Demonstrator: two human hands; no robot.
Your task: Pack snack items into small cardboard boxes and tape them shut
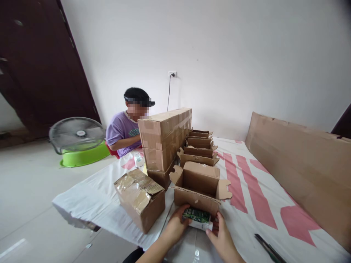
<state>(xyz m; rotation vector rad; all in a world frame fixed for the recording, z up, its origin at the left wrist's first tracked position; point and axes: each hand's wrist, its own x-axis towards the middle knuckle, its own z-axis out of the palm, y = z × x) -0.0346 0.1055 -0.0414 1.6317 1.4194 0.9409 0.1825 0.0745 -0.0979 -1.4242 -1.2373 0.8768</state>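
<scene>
Both my hands hold a small green-and-white packet point(197, 217) just in front of an open cardboard box point(199, 188) on the table. My left hand point(175, 223) grips the packet's left end with its fingers curled over the top. My right hand point(221, 233) pinches the packet's right end. The box's flaps stand open and its inside looks bare from here.
A taped cardboard box point(139, 199) lies to the left of the open one. Behind stand a stack of closed boxes point(164, 137) and a row of open boxes point(199, 149). A large cardboard sheet point(301, 164) leans at right. Scissors point(268, 249) lie near the right edge. A seated person point(124, 129) and a fan point(77, 134) are at left.
</scene>
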